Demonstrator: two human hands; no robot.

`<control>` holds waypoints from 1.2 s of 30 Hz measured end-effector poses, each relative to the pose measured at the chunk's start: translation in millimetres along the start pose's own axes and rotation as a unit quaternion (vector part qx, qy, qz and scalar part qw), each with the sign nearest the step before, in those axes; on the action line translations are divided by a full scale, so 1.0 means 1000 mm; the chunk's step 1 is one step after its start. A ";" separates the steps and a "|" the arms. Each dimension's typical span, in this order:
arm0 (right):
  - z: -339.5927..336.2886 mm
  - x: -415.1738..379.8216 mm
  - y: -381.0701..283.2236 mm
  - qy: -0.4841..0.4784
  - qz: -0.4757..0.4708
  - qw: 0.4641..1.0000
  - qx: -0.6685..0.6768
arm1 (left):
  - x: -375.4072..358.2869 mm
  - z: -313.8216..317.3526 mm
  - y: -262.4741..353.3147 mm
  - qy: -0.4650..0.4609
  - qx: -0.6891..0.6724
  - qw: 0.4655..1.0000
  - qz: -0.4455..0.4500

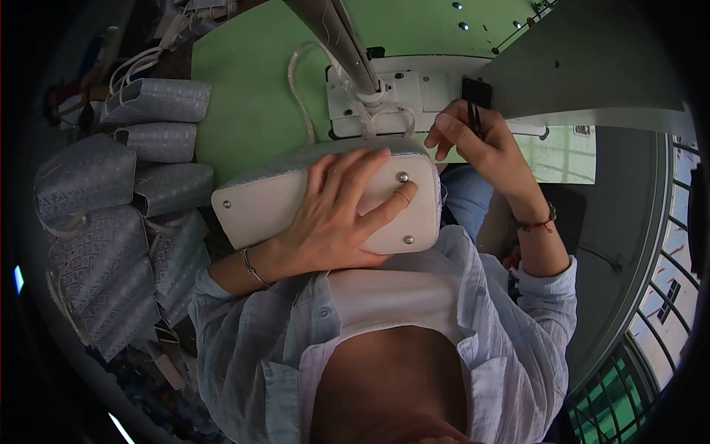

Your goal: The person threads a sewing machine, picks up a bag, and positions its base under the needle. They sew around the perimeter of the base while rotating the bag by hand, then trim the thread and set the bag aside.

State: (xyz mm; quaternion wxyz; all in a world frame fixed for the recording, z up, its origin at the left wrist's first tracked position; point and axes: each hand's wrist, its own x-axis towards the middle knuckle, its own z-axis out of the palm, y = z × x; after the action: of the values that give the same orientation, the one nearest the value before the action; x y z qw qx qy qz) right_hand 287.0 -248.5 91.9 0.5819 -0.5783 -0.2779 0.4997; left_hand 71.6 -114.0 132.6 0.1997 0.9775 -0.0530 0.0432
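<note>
The handbag (262, 198) lies in front of you at the near side of the green desk (255, 81), its pale base turned toward you. Its long axis runs roughly left to right across your body, and metal studs (403, 177) stand out near the corners of the base.

Your left hand (336, 200) rests on that base with its fingers spread wide, touching the bag right of its middle; one finger reaches close to a stud at the right end. Your right hand (484, 146) is curled around a slim black tool (474, 120), with thumb and fingers drawn narrow. It is just beyond the bag's far right corner, so the bag's right end lies to its left and toward you. Whether those fingertips pinch a thread, you cannot tell from here.

Fine loose threads (444, 195) show along the right edge of the base, nearer your right hand than the left end is. Past the bag, its pale strap (293, 85) loops by the sewing machine bed (433, 95).
</note>
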 end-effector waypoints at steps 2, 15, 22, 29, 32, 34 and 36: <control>0.002 -0.011 0.005 0.082 -0.056 0.993 0.064 | 0.001 -0.001 0.000 -0.005 -0.003 1.000 0.000; 0.043 -0.036 0.028 0.070 -0.089 0.994 0.011 | -0.154 -0.032 -0.112 0.332 -0.211 0.858 -0.329; 0.048 -0.054 0.065 0.192 -0.156 0.969 -0.014 | -0.134 0.018 -0.046 0.435 -0.607 0.632 -0.207; 0.034 -0.061 0.111 0.251 -0.218 0.935 0.126 | -0.118 -0.039 -0.008 0.425 -0.513 0.726 -0.173; 0.038 -0.056 0.111 0.256 -0.223 0.931 0.131 | -0.123 -0.047 -0.010 0.399 -0.463 0.774 -0.163; 0.045 -0.050 0.098 0.228 -0.209 0.934 0.180 | -0.126 -0.050 -0.016 0.344 -0.441 0.810 -0.176; 0.046 -0.041 0.081 0.176 -0.153 0.952 0.198 | -0.130 -0.052 -0.026 0.327 -0.433 0.833 -0.110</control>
State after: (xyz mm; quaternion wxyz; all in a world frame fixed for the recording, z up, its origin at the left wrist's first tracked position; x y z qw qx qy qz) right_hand 210.0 -280.5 33.6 0.7937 -0.4811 -0.1518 0.3399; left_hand -57.5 -58.5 156.1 0.6113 0.7193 0.1099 0.3111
